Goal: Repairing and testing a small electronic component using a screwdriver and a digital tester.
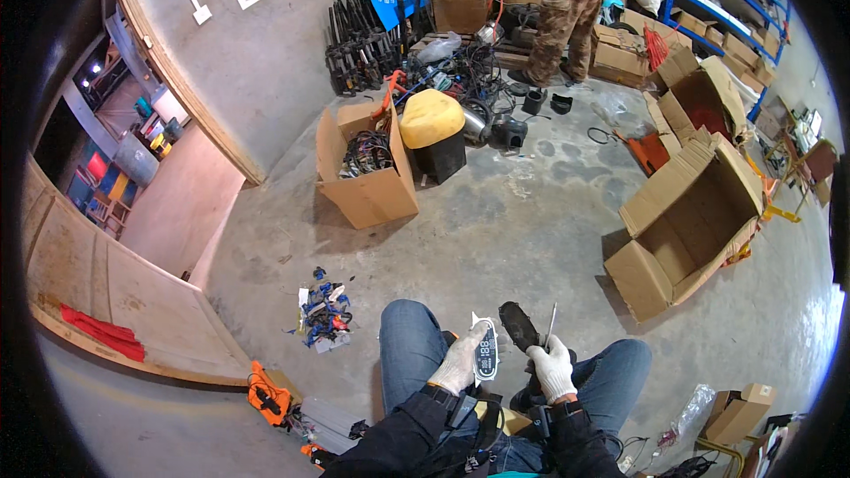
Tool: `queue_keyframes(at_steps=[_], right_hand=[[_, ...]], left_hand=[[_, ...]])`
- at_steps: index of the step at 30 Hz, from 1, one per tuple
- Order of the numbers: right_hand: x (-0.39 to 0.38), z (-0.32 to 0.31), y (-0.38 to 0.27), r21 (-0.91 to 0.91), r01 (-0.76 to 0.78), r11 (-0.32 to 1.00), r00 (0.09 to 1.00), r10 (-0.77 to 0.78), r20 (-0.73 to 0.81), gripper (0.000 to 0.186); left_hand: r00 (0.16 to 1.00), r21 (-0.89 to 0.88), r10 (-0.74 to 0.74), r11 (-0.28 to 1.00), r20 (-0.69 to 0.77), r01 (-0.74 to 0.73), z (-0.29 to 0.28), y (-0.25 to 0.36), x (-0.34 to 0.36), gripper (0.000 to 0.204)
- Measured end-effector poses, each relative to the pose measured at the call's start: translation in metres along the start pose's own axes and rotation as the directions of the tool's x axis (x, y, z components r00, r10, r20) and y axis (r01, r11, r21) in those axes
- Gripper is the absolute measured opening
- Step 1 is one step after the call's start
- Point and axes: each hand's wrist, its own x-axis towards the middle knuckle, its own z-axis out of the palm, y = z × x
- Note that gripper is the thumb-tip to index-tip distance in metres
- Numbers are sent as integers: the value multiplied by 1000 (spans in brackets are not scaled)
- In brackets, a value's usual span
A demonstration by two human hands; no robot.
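My left hand (458,366), in a white glove, grips a white-edged digital display panel (486,350) with a dark oval face, held over my lap. In my right hand (553,372), also gloved, a thin screwdriver (551,323) points upward with its metal shaft showing. A black elongated cover (519,326) sticks up from the same hand, tilted to the left, apart from the display panel. My right fingers hide the screwdriver's handle and the cover's lower end.
A pile of small blue and black parts (326,314) lies on the floor to the left. Ahead stand a carton of cables (367,204) and a black bin with a yellow lid (434,128). An open carton (686,230) lies at right. Farther off, a person (567,13) stands.
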Motion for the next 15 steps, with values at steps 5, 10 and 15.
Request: queue_keyframes(at_steps=[5,10,15], right_hand=[[-1,-2,-2,19,-17,1000,1000,17,8,22],[-3,-2,-5,34,-46,998,999,45,18,27],[-4,0,-8,-9,-28,1000,1000,28,-7,24]], left_hand=[[999,2,-18,1000,33,18,2,2,-2,37],[1000,-14,-6,1000,8,6,3,1,-1,37],[999,-66,-29,997,21,30,-12,-5,10,37]])
